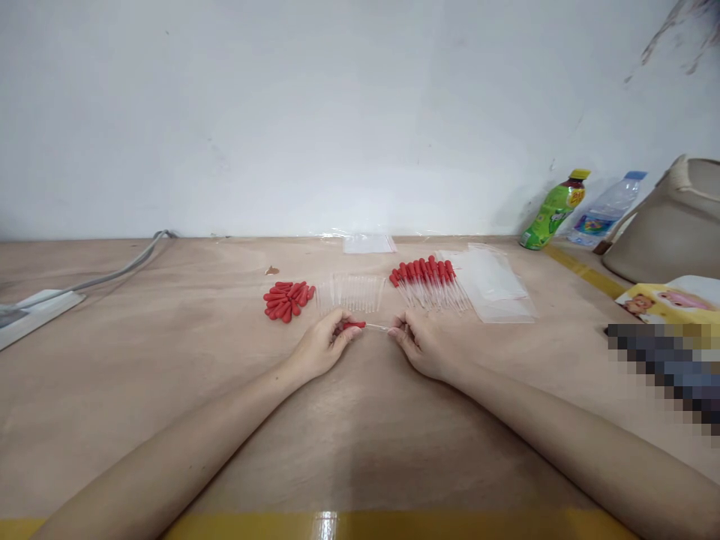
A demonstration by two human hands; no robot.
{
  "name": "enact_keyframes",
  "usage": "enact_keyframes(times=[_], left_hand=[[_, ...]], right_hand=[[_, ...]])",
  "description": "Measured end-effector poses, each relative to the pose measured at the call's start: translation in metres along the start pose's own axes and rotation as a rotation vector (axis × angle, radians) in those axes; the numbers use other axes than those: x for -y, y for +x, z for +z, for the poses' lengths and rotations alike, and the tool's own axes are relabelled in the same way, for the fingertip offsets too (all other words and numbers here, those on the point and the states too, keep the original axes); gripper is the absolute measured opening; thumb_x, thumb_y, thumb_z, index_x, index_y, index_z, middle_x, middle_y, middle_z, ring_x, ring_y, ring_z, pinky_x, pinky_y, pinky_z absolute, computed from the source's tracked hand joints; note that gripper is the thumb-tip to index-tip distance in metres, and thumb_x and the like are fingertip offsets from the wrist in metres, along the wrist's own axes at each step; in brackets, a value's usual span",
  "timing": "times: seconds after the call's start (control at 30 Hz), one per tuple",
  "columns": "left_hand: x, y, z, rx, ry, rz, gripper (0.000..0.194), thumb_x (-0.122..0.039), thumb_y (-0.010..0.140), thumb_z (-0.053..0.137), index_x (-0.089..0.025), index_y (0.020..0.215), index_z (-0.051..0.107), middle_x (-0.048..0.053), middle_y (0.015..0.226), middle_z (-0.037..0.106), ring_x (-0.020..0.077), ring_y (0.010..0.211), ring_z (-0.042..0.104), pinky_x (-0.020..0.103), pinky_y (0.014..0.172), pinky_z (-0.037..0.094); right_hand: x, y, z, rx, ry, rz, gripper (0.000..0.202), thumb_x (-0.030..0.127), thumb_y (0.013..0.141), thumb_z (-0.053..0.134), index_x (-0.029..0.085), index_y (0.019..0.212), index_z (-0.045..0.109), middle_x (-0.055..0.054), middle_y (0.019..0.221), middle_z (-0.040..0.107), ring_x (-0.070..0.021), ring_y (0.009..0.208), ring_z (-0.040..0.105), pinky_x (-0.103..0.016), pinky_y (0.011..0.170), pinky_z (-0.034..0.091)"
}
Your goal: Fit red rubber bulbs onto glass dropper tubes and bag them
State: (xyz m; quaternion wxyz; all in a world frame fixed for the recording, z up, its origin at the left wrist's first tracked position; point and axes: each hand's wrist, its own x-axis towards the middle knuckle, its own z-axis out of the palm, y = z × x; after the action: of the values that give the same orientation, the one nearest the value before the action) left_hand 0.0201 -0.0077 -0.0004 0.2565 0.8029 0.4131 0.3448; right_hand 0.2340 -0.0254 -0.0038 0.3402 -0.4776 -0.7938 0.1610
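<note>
Head view. Above a wooden tabletop, I am holding one small piece level between two bare hands. With my left hand I am pinching a small red, elongated bulb between thumb and forefinger; the remaining fingers are curling inward. With my right hand I am pinching, thumb against bent fingers, the far end of a thin clear tube; its near end is meeting the bulb. How deeply the tube is sitting inside, I cannot tell.

Just beyond my left hand, a cluster of loose red bulbs is lying in a rough fan. To its right, slender clear tubes are lying side by side in a row. Farther right, red-topped clear droppers are resting in a heap, their bulbs pointing toward the pale wall. Flat transparent plastic bags are lying just beside them.

At the right, a green bottle with a yellow cap and a clear bottle with a blue cap are leaning near a large beige container. At the left, a grey cable is running to a white power strip. Yellow tape is lining the near edge.
</note>
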Motion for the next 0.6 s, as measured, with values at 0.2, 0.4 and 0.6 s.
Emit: enact_keyframes(times=[0.2, 0.4, 0.6], left_hand=[[0.001, 0.000, 0.001, 0.020, -0.019, 0.061, 0.022, -0.030, 0.084, 0.049, -0.018, 0.101, 0.057, 0.003, 0.094, 0.063, 0.0139, 0.083, 0.059, 0.026, 0.074, 0.047], [-0.003, -0.004, 0.001, 0.070, -0.011, 0.057, 0.022, -0.030, 0.085, 0.047, -0.018, 0.092, 0.063, 0.002, 0.080, 0.063, 0.0102, 0.062, 0.057, 0.022, 0.060, 0.046], [-0.006, -0.004, 0.001, 0.073, 0.041, 0.050, 0.022, -0.030, 0.084, 0.048, -0.018, 0.089, 0.065, 0.001, 0.078, 0.066, 0.0125, 0.069, 0.060, 0.022, 0.063, 0.046]], right_hand=[[-0.004, 0.002, 0.001, 0.053, 0.049, -0.047, 0.014, 0.026, 0.086, 0.042, 0.019, 0.080, 0.052, 0.000, 0.073, 0.057, -0.0121, 0.065, 0.050, -0.026, 0.063, 0.035], [-0.006, 0.003, -0.002, 0.092, -0.039, -0.127, 0.016, 0.025, 0.087, 0.041, 0.019, 0.078, 0.053, 0.000, 0.078, 0.060, -0.0128, 0.072, 0.052, -0.027, 0.069, 0.033], [0.004, -0.002, -0.004, -0.006, -0.442, -0.217, 0.019, 0.024, 0.087, 0.043, 0.019, 0.079, 0.060, -0.002, 0.077, 0.063, -0.0120, 0.063, 0.049, -0.030, 0.070, 0.026]])
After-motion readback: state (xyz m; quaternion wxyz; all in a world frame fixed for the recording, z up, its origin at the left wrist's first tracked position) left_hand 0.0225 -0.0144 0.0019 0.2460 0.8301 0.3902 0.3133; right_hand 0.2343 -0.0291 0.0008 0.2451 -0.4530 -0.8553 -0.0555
